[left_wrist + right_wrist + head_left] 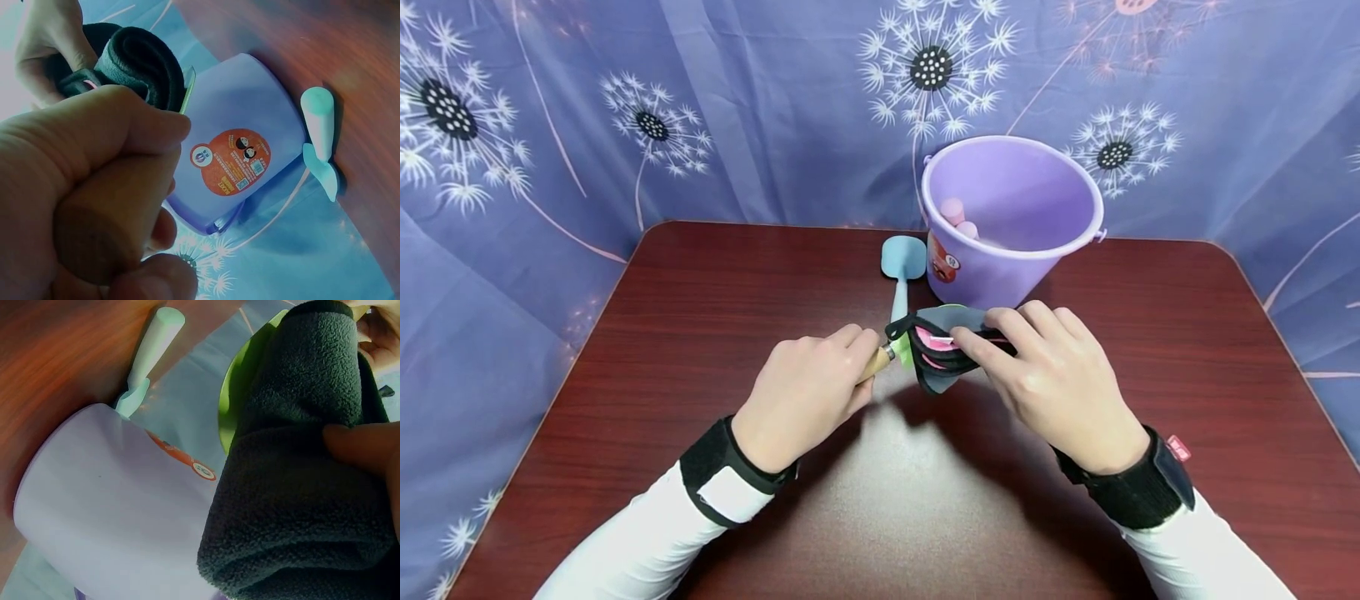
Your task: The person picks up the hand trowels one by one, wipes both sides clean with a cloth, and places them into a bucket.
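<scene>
My left hand [808,383] grips the wooden handle [109,219] of a hand trowel [877,364] with a green blade [234,394]. A folded dark grey towel [951,321] with a black edge and some pink showing covers most of that blade. My right hand [1056,383] holds the towel around the blade, its thumb pressed on the fuzzy cloth in the right wrist view. Both hands are raised over the middle of the table, in front of the bucket.
Behind the hands a purple bucket [977,279] stands at the table's back edge, with pink pieces [953,210] inside. Left of it lies a light blue toy shovel [903,257] on the dark red wooden table [737,283]. A blue flowered curtain [790,108] hangs behind.
</scene>
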{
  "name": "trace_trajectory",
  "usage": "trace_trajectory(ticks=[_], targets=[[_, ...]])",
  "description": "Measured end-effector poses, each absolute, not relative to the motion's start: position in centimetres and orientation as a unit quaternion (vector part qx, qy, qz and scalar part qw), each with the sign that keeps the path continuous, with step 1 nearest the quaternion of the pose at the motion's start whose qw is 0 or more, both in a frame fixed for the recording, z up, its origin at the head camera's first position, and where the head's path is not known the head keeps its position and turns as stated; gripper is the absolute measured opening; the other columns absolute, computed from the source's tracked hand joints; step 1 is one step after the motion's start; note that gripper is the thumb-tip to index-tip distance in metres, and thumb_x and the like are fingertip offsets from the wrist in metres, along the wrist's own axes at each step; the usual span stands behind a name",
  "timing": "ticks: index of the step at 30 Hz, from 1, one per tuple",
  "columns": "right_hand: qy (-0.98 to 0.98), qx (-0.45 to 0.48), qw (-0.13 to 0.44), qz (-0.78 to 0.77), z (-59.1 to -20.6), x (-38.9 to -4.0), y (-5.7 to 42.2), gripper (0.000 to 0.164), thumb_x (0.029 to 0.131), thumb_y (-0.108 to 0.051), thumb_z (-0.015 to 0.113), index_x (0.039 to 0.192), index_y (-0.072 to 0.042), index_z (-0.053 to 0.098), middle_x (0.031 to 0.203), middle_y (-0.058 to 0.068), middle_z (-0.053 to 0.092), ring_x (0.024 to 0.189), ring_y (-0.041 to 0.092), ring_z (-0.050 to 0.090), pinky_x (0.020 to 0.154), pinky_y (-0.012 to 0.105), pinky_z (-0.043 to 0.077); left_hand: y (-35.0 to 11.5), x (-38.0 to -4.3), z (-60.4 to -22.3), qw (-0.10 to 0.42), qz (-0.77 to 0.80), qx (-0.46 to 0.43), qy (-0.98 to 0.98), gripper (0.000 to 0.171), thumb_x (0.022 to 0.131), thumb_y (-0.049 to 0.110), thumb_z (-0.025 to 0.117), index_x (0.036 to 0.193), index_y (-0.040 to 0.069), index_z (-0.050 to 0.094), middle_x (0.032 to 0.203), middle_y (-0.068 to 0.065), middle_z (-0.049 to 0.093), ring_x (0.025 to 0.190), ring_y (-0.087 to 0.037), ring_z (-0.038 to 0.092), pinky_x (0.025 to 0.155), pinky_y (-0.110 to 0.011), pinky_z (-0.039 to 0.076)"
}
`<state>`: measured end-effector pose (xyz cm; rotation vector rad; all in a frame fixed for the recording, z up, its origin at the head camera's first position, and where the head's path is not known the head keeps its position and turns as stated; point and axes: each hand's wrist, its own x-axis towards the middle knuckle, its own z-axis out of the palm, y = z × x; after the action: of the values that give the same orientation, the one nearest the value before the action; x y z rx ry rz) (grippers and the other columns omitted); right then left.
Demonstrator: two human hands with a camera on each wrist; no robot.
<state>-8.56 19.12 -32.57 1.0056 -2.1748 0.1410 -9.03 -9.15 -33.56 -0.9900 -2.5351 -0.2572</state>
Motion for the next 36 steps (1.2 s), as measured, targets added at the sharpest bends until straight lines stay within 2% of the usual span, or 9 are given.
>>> trace_trajectory(ticks=[13,23,36], targets=[[-0.857,0.351,0.374,0.046,-32.1,-9.0,19.9,0.029,0.109,-0.014,0.047,0.119,-0.010,0.074,0.101,0.015,0.063,0.076,0.039,0.053,0.058,0.046,0.040,-9.7,-9.1,-33.4,0.219,-0.099,-0.345,-0.907,0.024,0.087,0.015,0.080,0.087,0.012,0.056,0.072,0.003,0.046,0.045,-0.016,0.038,0.038,-0.032,0.032],[-0.872,0.323,0.366,0.046,-32.2,-9.1,20.6,0.028,0.109,-0.020,0.051,0.121,-0.010,0.075,0.100,0.016,0.064,0.078,0.040,0.054,0.057,0.047,0.040,-9.8,-9.2,-33.2,0.216,-0.108,-0.339,-0.909,0.026,0.085,0.017,0.084,0.089,0.011,0.059,0.073,0.004,0.047,0.046,-0.014,0.037,0.039,-0.031,0.034],[-0.879,0.312,0.359,0.046,-32.3,-9.3,21.1,0.026,0.102,-0.027,0.066,0.120,-0.010,0.074,0.097,0.016,0.062,0.077,0.040,0.054,0.058,0.049,0.042,-10.1,-9.3,-33.1,0.216,-0.123,-0.331,-0.910,0.029,0.082,0.014,0.085,0.089,0.010,0.057,0.073,0.003,0.047,0.046,-0.014,0.036,0.039,-0.032,0.035]])
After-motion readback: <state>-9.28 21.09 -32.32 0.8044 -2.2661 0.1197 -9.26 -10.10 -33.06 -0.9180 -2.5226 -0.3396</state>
